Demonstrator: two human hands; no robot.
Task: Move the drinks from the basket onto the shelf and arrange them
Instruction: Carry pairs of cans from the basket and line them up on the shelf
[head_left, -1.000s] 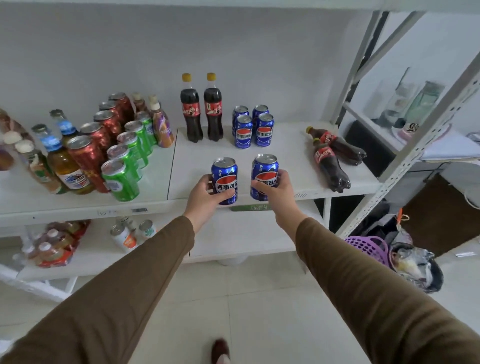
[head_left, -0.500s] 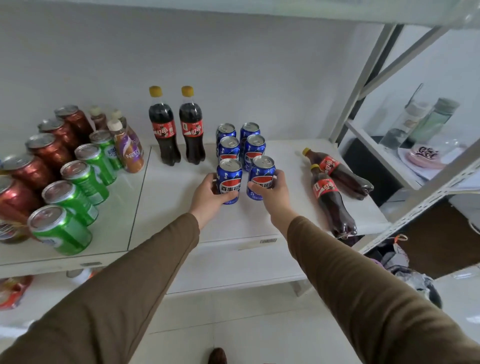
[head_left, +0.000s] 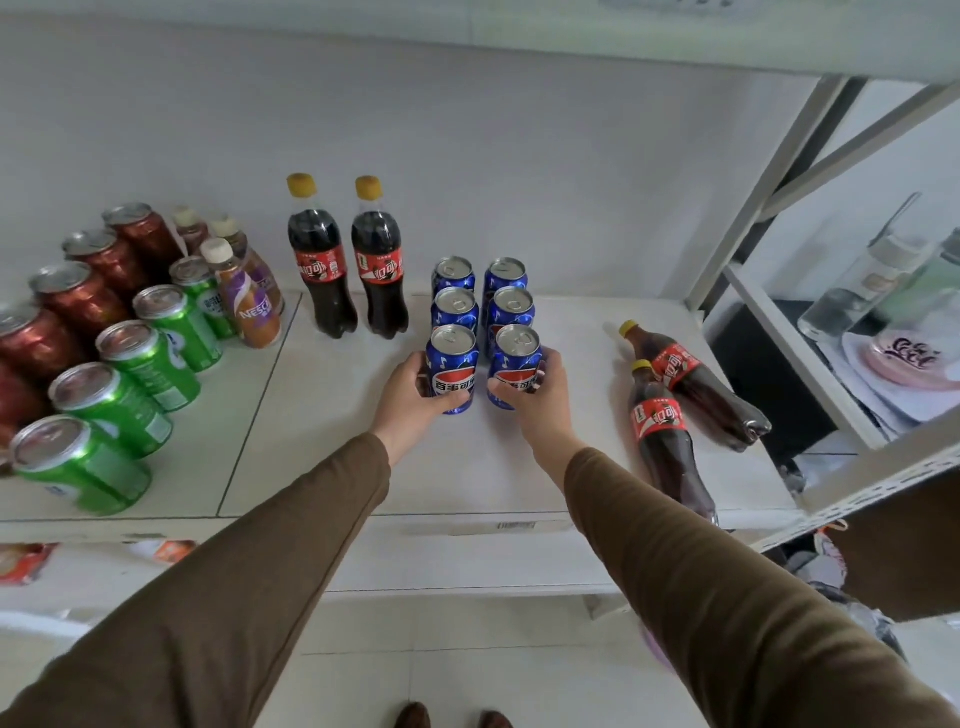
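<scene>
My left hand (head_left: 410, 387) grips an upright blue Pepsi can (head_left: 453, 366) on the white shelf (head_left: 332, 447). My right hand (head_left: 540, 392) grips a second blue can (head_left: 516, 364) beside it. Both cans stand at the front of two rows of blue cans (head_left: 480, 296) that run back toward the wall. Two upright cola bottles (head_left: 348, 260) with yellow caps stand left of the rows. Two more cola bottles (head_left: 675, 400) lie on their sides at the right of the shelf. The basket is mostly hidden below the right shelf edge.
Green cans (head_left: 130, 374), red cans (head_left: 78, 291) and small coffee bottles (head_left: 244, 296) fill the left shelf panel. A slanted metal upright (head_left: 753, 192) bounds the shelf at the right. Glass jars and plates (head_left: 883, 322) sit on a neighbouring rack. A lower shelf (head_left: 467, 561) lies beneath.
Both hands slid the two blue cans from the shelf's front edge back against the rows of blue cans. The view moved closer to the shelf.
</scene>
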